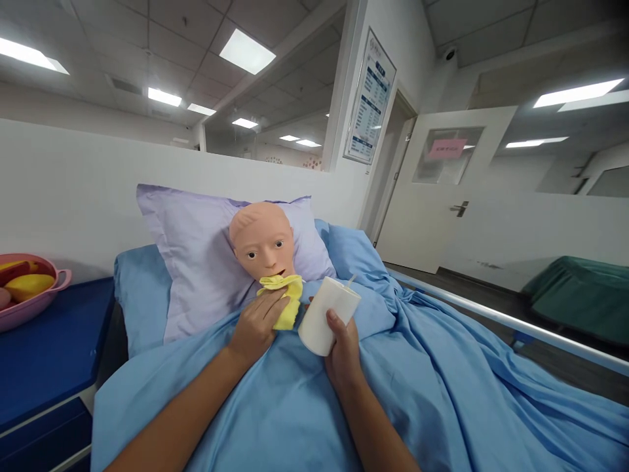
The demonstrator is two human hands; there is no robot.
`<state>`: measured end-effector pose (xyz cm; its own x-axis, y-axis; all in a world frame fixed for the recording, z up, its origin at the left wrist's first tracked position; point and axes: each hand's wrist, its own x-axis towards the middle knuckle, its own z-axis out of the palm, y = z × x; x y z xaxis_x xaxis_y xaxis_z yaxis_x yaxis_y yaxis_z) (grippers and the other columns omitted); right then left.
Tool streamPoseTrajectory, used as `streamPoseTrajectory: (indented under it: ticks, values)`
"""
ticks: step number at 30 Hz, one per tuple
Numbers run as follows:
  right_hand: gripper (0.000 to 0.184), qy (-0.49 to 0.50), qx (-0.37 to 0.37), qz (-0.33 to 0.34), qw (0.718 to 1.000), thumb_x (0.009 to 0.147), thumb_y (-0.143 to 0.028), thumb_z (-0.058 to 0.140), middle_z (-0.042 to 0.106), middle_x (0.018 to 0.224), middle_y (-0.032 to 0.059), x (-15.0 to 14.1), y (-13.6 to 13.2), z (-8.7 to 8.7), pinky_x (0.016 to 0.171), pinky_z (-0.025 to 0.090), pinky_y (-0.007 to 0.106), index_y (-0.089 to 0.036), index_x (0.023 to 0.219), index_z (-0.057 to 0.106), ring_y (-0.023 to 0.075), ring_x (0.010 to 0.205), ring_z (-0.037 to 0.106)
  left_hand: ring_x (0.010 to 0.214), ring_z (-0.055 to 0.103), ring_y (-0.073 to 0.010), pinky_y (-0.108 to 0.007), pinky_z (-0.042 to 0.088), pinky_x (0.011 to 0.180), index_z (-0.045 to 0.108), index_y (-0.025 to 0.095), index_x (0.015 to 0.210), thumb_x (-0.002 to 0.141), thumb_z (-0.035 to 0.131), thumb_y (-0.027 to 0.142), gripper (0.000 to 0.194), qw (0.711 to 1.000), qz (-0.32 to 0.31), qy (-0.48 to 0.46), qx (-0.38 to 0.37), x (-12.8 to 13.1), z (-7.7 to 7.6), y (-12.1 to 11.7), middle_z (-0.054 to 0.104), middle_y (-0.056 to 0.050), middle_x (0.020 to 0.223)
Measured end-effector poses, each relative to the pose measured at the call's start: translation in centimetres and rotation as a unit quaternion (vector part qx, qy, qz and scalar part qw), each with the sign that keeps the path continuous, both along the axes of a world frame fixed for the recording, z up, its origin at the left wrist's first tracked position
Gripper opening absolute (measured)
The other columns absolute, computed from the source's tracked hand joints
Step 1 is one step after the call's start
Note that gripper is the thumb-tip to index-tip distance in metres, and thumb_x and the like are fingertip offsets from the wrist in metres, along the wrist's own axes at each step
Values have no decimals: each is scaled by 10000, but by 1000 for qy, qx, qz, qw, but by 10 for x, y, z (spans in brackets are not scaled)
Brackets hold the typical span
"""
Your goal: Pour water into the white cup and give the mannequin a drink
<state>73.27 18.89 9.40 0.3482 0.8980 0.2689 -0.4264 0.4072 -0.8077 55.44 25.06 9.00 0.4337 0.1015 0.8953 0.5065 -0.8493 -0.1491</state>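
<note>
A bald training manikin (260,236) lies on a lilac pillow (196,255), its mouth slightly open and a blue blanket (295,406) over its body. My left hand (258,321) is closed on a yellow cloth (289,301), whose upper edge sits at the manikin's chin, just under the mouth. In my right hand (344,347) is a white cup (324,318), tilted, with the thumb pressed on its side. A thin straw (351,280) sticks out of the cup's top. The fingers behind the cup are hidden.
To the left, a pink basin (37,305) with yellow and red items stands on a blue cabinet top (54,354). A bed rail (462,308) runs along the right side. Beyond it are a green-covered object (580,295) and an open door (432,196).
</note>
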Motion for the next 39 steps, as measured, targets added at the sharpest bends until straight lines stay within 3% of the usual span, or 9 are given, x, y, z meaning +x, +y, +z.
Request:
streamPoseTrajectory:
  ticks: [6, 9, 13, 16, 19, 24, 29, 32, 39]
  values:
    - [524, -4, -3, 5, 1000, 730, -534, 800, 776, 981, 86, 0, -2, 1, 734, 593, 385, -183, 1099, 680, 277, 838, 721, 1433, 476, -265, -508, 479, 1149, 510, 193, 1411, 963, 476, 68, 467, 998, -25, -31, 54, 1, 33, 3, 631, -152, 1409]
    - [532, -4, -1, 10, 1000, 727, -527, 806, 773, 1004, 90, 0, -3, 2, 774, 592, 393, -181, 1111, 678, 277, 861, 722, 1403, 512, -251, -477, 486, 1148, 560, 182, 1351, 964, 492, 59, 412, 995, -8, -1, 95, 3, 40, 15, 674, -140, 1354]
    - [516, -11, -5, 12, 1000, 742, -520, 797, 772, 1011, 101, 0, -4, 4, 770, 597, 402, -182, 1112, 675, 287, 871, 726, 1303, 611, -236, -435, 517, 1117, 609, 181, 1296, 958, 532, 70, 365, 994, 14, 31, 106, -2, 27, 22, 727, -127, 1259]
    - [516, -19, -11, 12, 1000, 742, -527, 794, 772, 1010, 107, 0, -3, 2, 750, 602, 402, -183, 1109, 678, 295, 880, 726, 1283, 628, -237, -436, 527, 1102, 624, 206, 1294, 965, 523, 89, 364, 997, 19, 5, 78, -8, 13, 17, 733, -118, 1248]
    - [527, -25, -13, 10, 1000, 730, -544, 795, 773, 999, 110, 1, -1, 0, 738, 604, 403, -182, 1095, 681, 302, 883, 728, 1240, 658, -230, -420, 547, 1074, 637, 217, 1276, 953, 537, 85, 363, 998, 7, -13, 61, -13, 10, 8, 750, -112, 1202]
    - [533, -37, -8, 18, 999, 761, -534, 778, 767, 1048, 105, 1, -2, -1, 765, 597, 406, -188, 1150, 663, 295, 899, 726, 1270, 632, -231, -437, 547, 1067, 604, 232, 1296, 963, 530, 111, 362, 995, -37, -69, 65, -5, 34, 0, 726, -112, 1249]
    - [548, -32, -6, 18, 999, 750, -532, 788, 767, 1025, 101, -1, -5, 3, 787, 596, 409, -191, 1158, 655, 310, 957, 716, 1249, 638, -220, -412, 553, 1043, 619, 218, 1246, 956, 528, 79, 334, 991, -14, -60, 115, 8, 55, 11, 735, -86, 1227]
    - [557, -20, -12, 12, 1000, 734, -517, 802, 764, 1028, 95, -2, -4, 2, 795, 597, 415, -196, 1166, 656, 308, 959, 713, 1257, 632, -229, -411, 544, 1048, 640, 203, 1228, 961, 534, 91, 308, 994, -4, -8, 108, 9, 45, 18, 738, -91, 1224]
    - [541, -17, -18, 10, 1000, 719, -516, 814, 764, 996, 89, 0, -2, -2, 782, 597, 409, -195, 1128, 664, 295, 904, 717, 1120, 683, -216, -396, 550, 1005, 672, 213, 1162, 959, 545, 100, 265, 998, -22, -52, 13, 1, 9, 10, 753, -85, 1121]
